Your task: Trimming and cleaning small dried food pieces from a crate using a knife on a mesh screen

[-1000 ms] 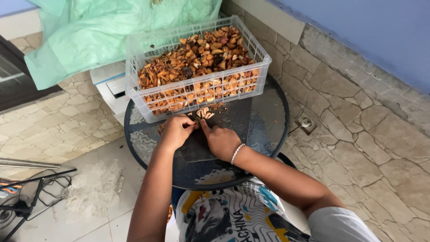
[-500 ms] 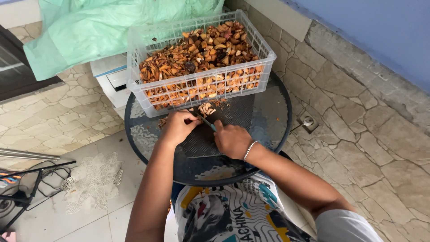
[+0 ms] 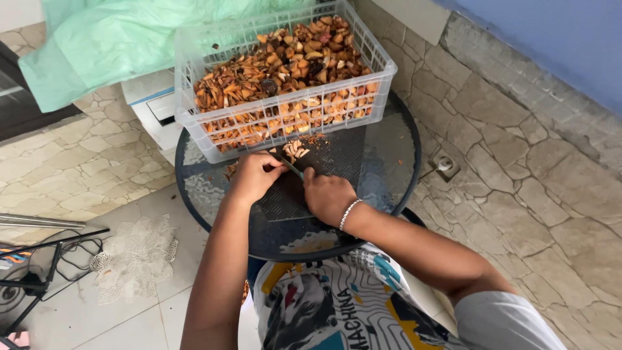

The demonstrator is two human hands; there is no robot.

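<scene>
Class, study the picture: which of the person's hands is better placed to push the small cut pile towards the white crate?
Probably the left hand: it lies nearer the cut pieces by the white crate, while the right hand seems to hold the knife.

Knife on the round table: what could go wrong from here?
1. The left hand sits right at the knife held by the right hand; a slip could nick fingers.
2. Cut pieces lie loose by the crate and may scatter.
3. The crate seems to overhang the table's far edge; a push might tip it.
</scene>
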